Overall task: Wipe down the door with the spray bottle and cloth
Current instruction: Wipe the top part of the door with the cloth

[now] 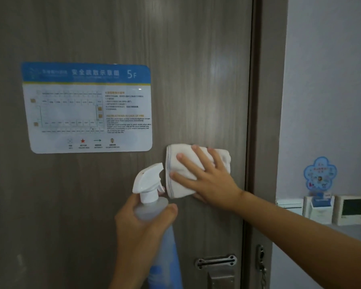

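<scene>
A dark wood-grain door (196,69) fills most of the view. My right hand (206,176) lies flat with spread fingers on a folded white cloth (179,184), pressing it against the door near its right edge. My left hand (140,230) grips the neck of a translucent spray bottle (163,236) with a white trigger head (148,180). The nozzle points up and right, close to the cloth's left edge.
An evacuation plan sign (88,107) is stuck to the door at upper left. A metal door guard plate (216,261) and chain (262,265) sit at lower right. On the wall to the right are a card holder (319,207), a switch panel (351,209) and a blue flower sticker (320,174).
</scene>
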Tool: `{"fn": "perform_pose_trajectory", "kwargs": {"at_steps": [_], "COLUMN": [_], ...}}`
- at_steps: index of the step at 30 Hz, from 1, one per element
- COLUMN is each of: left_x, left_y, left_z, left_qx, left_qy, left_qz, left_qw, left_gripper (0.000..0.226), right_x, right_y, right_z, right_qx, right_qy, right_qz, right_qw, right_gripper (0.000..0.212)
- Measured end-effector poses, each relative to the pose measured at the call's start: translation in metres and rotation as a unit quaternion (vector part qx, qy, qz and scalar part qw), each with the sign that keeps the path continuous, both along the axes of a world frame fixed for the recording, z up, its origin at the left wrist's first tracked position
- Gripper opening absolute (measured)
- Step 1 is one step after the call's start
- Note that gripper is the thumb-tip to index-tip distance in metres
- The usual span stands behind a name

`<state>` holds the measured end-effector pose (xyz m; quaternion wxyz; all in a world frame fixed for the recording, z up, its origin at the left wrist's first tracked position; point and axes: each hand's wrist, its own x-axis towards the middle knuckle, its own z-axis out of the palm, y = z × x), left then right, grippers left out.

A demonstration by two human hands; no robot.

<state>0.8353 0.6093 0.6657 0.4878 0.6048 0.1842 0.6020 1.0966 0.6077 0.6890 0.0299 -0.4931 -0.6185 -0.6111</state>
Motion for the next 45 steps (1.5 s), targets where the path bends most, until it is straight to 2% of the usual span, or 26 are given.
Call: {"fn": "perform_pose_trajectory", "kwargs": {"at_steps": [6, 10, 13, 19, 21, 25, 30, 33, 35, 37, 42, 45], "left_x": [-0.008, -0.007, -0.002, 0.003, 0.005, 0.004, -0.001, -0.003, -0.002, -0.001, 0.003, 0.008], "left_y": [0.001, -0.001, 0.000, 0.002, -0.001, 0.000, 0.003, 0.007, 0.010, 0.012, 0.014, 0.009], "left_z": [0.012, 0.018, 0.017, 0.011, 0.011, 0.010, 0.014, 0.015, 0.015, 0.015, 0.009, 0.008], "left_qx": [0.022, 0.038, 0.030, 0.019, 0.019, 0.027, 0.033, 0.038, 0.037, 0.033, 0.016, 0.014], "left_qy": [-0.019, -0.030, -0.027, -0.017, -0.010, -0.008, -0.009, -0.012, -0.013, -0.013, -0.009, 0.004], "left_qz": [0.012, 0.006, 0.009, 0.003, -0.007, -0.011, -0.011, -0.011, -0.009, -0.004, 0.007, -0.001], "left_qw": [0.999, 0.999, 0.999, 1.000, 1.000, 1.000, 0.999, 0.999, 0.999, 0.999, 1.000, 1.000], "left_gripper": [0.027, 0.030, 0.028, 0.027, 0.027, 0.029, 0.027, 0.028, 0.028, 0.028, 0.031, 0.029], "right_x": [-0.007, -0.018, -0.020, -0.005, 0.002, 0.006, -0.001, -0.013, -0.021, -0.025, -0.013, 0.007], "right_y": [0.007, 0.016, 0.016, 0.004, 0.001, -0.004, -0.003, 0.009, 0.015, 0.017, 0.006, -0.008], "right_z": [0.108, 0.124, 0.096, -0.047, -0.059, -0.020, 0.099, 0.127, 0.115, 0.085, -0.046, -0.070], "right_qx": [0.103, 0.176, 0.184, 0.093, 0.061, 0.044, 0.184, 0.250, 0.272, 0.251, 0.124, 0.065], "right_qy": [0.112, 0.166, 0.178, 0.095, 0.072, 0.053, 0.188, 0.253, 0.281, 0.275, 0.149, 0.105], "right_qz": [-0.023, -0.031, -0.023, 0.003, -0.007, -0.014, -0.029, -0.035, -0.027, -0.015, -0.004, -0.028], "right_qw": [0.988, 0.970, 0.966, 0.991, 0.996, 0.998, 0.964, 0.934, 0.920, 0.928, 0.981, 0.992], "right_gripper": [0.062, 0.057, 0.059, 0.063, 0.062, 0.063, 0.059, 0.057, 0.059, 0.061, 0.064, 0.065]}}
